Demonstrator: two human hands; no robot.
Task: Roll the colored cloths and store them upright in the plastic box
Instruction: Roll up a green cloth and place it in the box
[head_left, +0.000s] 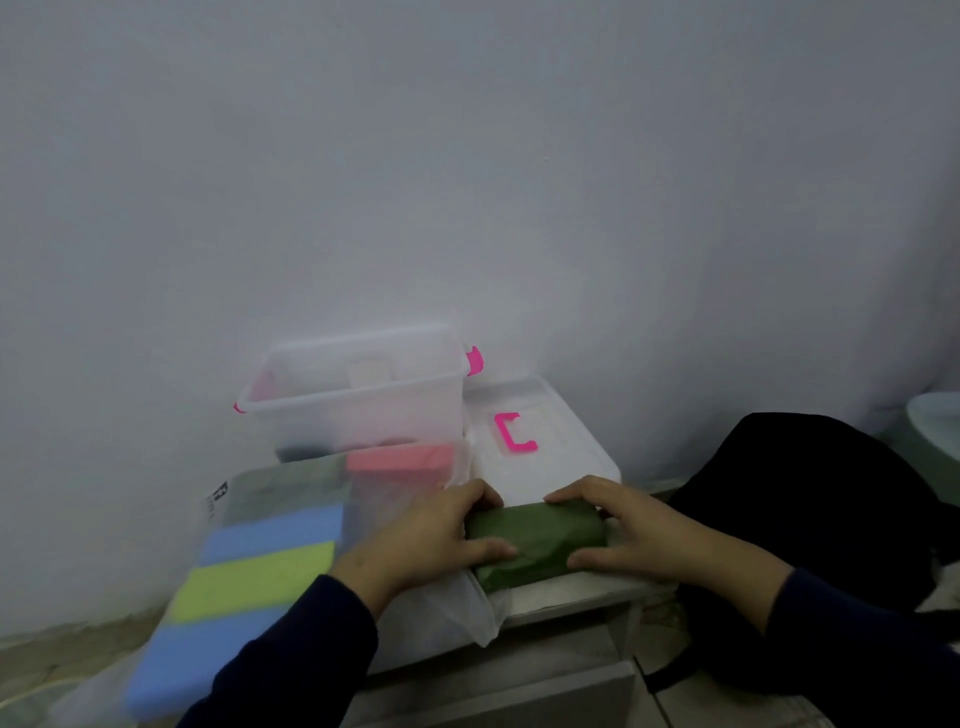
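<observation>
Green cloth, rolled, ends hidden under both gripping hands.

dark navy long sleeves, bare hands

green cloth; clear box with pink clips; blue and lime cloths.
</observation>
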